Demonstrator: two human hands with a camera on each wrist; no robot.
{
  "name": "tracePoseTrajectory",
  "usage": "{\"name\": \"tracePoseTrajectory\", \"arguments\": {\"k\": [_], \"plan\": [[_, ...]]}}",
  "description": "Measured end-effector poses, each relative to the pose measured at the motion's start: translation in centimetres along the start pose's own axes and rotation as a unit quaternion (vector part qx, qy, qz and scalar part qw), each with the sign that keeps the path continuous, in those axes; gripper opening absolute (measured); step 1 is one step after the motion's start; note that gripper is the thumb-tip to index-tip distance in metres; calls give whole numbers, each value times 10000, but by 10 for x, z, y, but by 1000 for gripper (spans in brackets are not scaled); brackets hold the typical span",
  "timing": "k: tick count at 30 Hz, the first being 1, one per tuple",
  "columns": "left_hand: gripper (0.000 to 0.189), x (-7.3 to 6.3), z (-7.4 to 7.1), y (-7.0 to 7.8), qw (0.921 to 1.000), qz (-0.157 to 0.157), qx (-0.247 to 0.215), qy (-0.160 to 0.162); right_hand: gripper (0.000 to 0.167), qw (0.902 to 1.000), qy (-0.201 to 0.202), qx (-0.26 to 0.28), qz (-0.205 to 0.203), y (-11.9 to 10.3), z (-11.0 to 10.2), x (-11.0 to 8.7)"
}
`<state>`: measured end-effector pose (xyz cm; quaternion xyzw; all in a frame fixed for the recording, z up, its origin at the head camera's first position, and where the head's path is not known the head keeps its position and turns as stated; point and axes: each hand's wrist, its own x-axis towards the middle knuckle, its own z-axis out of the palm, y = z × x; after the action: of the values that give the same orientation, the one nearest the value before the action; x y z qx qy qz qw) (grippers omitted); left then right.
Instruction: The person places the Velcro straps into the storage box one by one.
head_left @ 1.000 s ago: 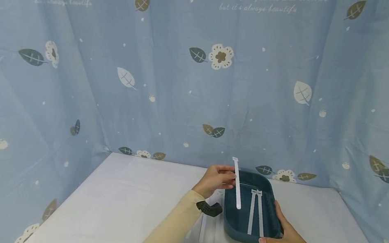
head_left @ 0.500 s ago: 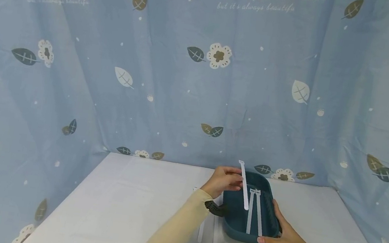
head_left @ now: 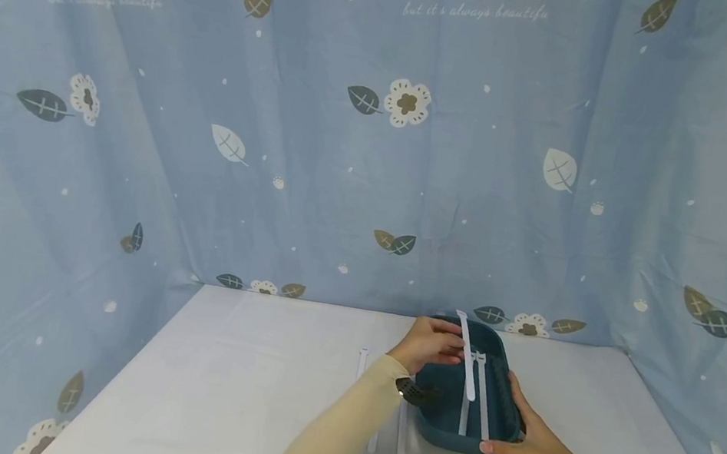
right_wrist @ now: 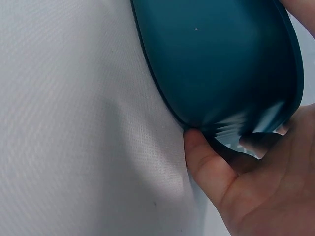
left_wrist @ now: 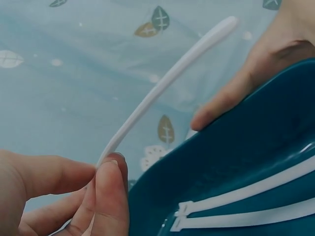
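Note:
My left hand (head_left: 430, 347) pinches a white cable tie (head_left: 466, 366) between thumb and fingertips, over the dark teal bin (head_left: 444, 421). The slotted head of this tie points up and away in the head view, and its long tail slants down toward me. Two more white cable ties (head_left: 483, 399) lie side by side on the bin's floor, heads at the far end. At the bin's near right corner, my right hand (head_left: 542, 444) grips the wall, thumb (right_wrist: 199, 147) at the rim and fingers around the outside.
Several white cable ties (head_left: 403, 428) lie on the white table (head_left: 258, 383) left of the bin, partly covered by my left sleeve (head_left: 335, 429). A blue patterned curtain (head_left: 320, 136) hangs behind the table and along both sides.
My left hand has moved right with the pinched cable tie, now overlapping the ties in the bin. My right hand stays on the bin, which has hardly moved.

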<state>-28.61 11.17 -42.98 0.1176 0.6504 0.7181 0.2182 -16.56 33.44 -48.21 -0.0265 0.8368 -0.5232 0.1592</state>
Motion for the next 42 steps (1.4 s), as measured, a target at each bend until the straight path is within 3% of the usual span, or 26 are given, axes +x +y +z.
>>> {"name": "tracePoseTrajectory", "arguments": {"k": [13, 42], "plan": [[29, 4, 7, -10, 9996, -252, 128, -70, 127, 10000, 21, 12, -8, -3, 1, -3], [34, 8, 14, -23, 9978, -438, 501, 20, 125, 9998, -6, -134, -136, -1, -1, -2]]}}
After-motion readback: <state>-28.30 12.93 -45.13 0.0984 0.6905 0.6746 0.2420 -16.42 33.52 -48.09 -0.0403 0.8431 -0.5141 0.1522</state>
